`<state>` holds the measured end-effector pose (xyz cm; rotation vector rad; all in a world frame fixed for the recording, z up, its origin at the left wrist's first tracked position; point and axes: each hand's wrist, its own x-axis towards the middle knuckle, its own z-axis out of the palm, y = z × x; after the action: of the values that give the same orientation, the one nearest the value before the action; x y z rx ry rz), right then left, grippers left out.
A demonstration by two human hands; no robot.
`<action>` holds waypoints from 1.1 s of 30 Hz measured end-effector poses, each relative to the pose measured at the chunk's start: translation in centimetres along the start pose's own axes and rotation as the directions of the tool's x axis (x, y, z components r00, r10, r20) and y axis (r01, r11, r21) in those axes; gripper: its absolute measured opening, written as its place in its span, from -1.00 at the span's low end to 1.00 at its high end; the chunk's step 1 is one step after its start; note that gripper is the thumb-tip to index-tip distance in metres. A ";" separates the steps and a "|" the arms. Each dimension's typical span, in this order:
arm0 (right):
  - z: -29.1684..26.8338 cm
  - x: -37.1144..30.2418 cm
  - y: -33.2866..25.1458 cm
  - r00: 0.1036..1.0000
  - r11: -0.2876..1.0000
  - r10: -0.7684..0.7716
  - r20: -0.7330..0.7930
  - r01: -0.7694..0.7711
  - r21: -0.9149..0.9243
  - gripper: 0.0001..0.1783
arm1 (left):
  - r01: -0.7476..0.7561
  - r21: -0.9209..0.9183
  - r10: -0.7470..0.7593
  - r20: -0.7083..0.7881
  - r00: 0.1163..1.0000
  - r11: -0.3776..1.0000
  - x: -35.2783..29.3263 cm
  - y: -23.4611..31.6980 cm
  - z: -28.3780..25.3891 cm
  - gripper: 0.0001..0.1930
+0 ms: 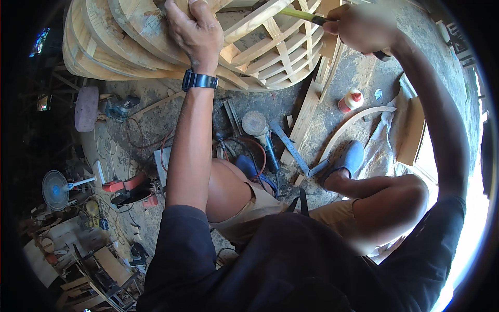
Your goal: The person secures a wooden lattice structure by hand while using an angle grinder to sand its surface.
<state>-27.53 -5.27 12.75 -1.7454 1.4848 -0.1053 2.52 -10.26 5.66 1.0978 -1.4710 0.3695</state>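
A large curved wooden frame (150,62) of ribs and lattice slats, shaped like a small boat hull, fills the top of the head view. My left hand (195,31), with a dark watch on its wrist, is at the frame's upper ribs. Its thumb and fingers close on a pale piece of wood (183,5), partly cut off by the top edge. My right hand (364,28), partly blurred, grips a hammer (304,15) by its black and yellow-green handle. The hammer's dark head lies over the frame near the top edge, partly out of sight.
Between my feet and the frame lie an angle grinder (266,143), a blue metal square (289,147) and cords. To the right are a red-and-white glue bottle (351,100), a curved wood strip (345,127) and planks (310,106). A fan (55,189) stands at left.
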 end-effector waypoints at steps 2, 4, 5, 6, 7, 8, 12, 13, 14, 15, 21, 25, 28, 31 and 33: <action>0.4 0.9 -1.2 0.991 0.991 0.111 -0.071 -0.116 -0.064 -0.63 | -0.008 -0.099 0.013 0.050 0.999 0.995 -0.2 0.4 0.1 -0.56; 0.7 1.4 -0.5 0.999 0.996 0.026 -0.038 -0.023 0.092 -0.63 | 0.143 0.041 -0.146 0.075 0.986 0.989 -0.7 0.0 0.1 -0.33; 0.7 1.3 0.0 0.999 0.999 -0.033 0.011 0.033 0.042 -0.65 | 0.143 0.059 -0.147 0.081 0.986 0.988 -0.8 -0.4 -0.4 -0.33; -1.0 1.5 3.1 0.972 0.989 -0.104 0.212 0.077 0.129 -0.68 | 0.141 0.055 -0.144 0.060 0.988 0.988 -0.5 -0.3 -0.6 -0.33; -1.1 1.5 3.3 0.977 0.992 -0.056 0.207 0.032 0.120 -0.68 | 0.146 0.043 -0.148 0.038 0.988 0.988 -0.6 0.0 -0.4 -0.32; -1.1 1.5 3.3 0.980 0.994 -0.016 0.199 -0.007 0.112 -0.69 | 0.146 0.044 -0.148 0.037 0.988 0.988 -0.7 0.0 -0.2 -0.32; 0.2 2.8 2.0 0.992 0.986 -0.068 0.104 0.052 0.156 -0.67 | 0.155 0.004 -0.155 0.060 0.986 0.988 -0.9 0.2 0.2 -0.32; 0.7 2.4 0.6 1.000 0.988 -0.015 0.026 0.011 0.154 -0.67 | 0.186 -0.016 -0.184 0.069 0.980 0.982 -1.2 0.1 0.1 -0.32; 0.9 2.3 -0.2 0.998 0.988 0.031 -0.056 -0.022 0.150 -0.66 | 0.185 -0.013 -0.183 0.067 0.981 0.983 -1.0 -0.1 0.0 -0.32; 0.9 2.9 0.7 0.997 0.994 0.063 -0.044 -0.059 0.089 -0.70 | 0.141 0.027 -0.142 0.057 0.988 0.990 -0.8 -0.3 -0.1 -0.33; -0.5 2.9 2.1 0.995 0.990 -0.049 0.091 0.036 0.140 -0.77 | 0.099 0.014 -0.100 0.049 0.994 0.995 -0.5 -0.2 -0.3 -0.34; 0.1 3.3 1.9 0.998 0.990 -0.042 0.041 0.036 0.140 -0.73 | 0.167 0.003 -0.167 0.052 0.985 0.986 -0.8 0.4 0.3 -0.34; -0.9 1.6 2.3 0.963 0.987 -0.022 0.268 -0.021 0.157 -0.73 | 0.149 0.055 -0.152 0.060 0.987 0.987 -0.4 0.4 -0.8 -0.34; -1.2 2.9 3.5 0.982 0.980 -0.114 0.153 0.086 0.179 -0.73 | 0.083 0.071 -0.086 0.030 0.996 0.994 -0.6 0.0 -0.1 -0.35; -0.4 3.4 1.5 1.000 0.994 0.018 0.022 -0.020 0.107 -0.71 | 0.089 0.084 -0.092 0.027 0.995 0.993 -0.7 -0.2 0.1 -0.35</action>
<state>-27.88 -8.33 10.60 -1.6415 1.4536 -0.1545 2.53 -10.19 4.94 1.2368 -1.4386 0.3533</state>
